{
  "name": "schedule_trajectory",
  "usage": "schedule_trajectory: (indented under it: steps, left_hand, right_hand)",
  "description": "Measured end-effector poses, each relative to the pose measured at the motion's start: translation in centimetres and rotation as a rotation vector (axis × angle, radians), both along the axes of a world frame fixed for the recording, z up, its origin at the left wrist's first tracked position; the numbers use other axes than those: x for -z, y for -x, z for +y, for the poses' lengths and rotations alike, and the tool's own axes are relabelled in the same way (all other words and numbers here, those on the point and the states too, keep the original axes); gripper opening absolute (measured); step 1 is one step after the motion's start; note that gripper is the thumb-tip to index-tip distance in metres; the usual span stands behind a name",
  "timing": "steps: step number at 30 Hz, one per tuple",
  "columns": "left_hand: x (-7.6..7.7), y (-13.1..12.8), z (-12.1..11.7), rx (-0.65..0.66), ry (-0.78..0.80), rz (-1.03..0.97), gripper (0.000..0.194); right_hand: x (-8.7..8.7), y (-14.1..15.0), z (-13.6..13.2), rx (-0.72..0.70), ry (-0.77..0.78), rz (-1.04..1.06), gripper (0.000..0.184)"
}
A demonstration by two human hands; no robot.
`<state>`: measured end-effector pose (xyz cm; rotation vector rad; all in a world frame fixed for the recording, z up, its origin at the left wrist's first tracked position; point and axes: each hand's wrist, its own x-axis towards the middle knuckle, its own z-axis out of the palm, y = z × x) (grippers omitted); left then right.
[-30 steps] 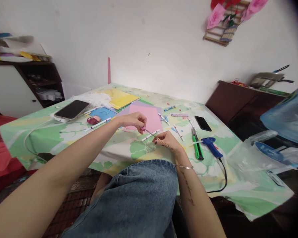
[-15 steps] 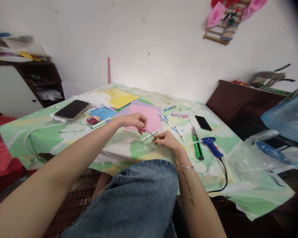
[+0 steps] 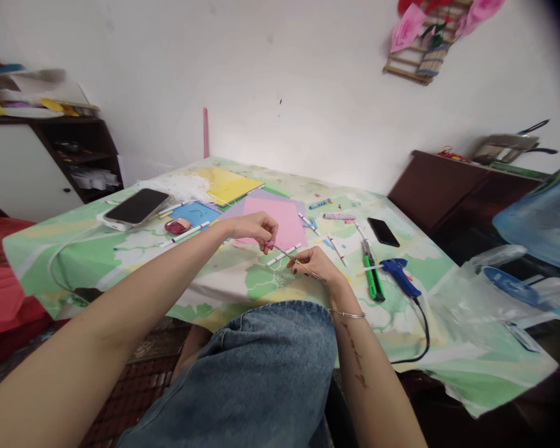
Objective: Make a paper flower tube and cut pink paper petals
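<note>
Slim metal tool [image 3: 285, 252] with a silver front end and gold-coloured handles is held just above the near part of the bench [image 3: 224, 283], which wears a green, white and yellow patterned cloth. It slants from the right hand [image 3: 313, 262] up to the left hand [image 3: 261, 231], its silver end meeting a small pink piece [image 3: 269, 244]. The left fingers are narrow, pinched on that piece; the right fingers are curled around the handles, though how far apart the handles stand I cannot tell. A thin silver bracelet [image 3: 348, 314] circles the right wrist.

Just beyond the tool lies a white marker with dark ends [image 3: 280, 257], and past it a square pink paper sheet [image 3: 287, 218] on top of a lilac sheet [image 3: 234, 213]. Farther back is a flat yellow folder [image 3: 236, 185] beside a tangle of white strands [image 3: 172, 185]. Toward the left edge rests a phone with a dark screen [image 3: 137, 206]. To the right of the hands, a green-and-black utility knife [image 3: 373, 277] lies next to a blue glue gun [image 3: 401, 277], with a flat black phone [image 3: 383, 232] near them.
</note>
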<state>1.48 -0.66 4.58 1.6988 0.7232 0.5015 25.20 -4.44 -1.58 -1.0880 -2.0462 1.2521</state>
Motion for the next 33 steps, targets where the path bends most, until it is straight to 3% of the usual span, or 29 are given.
schedule_trajectory:
  steps: [14,33]
  left_hand:
    - [0.31,0.14,0.61,0.172,-0.075,0.034,0.016]
    - [0.22,0.15,0.42,0.160,-0.084,0.066,0.017]
  right_hand:
    - [0.12,-0.02,0.17,-0.002,-0.005,-0.004,0.029]
    - [0.12,0.02,0.05,0.001,0.000,0.008,0.025]
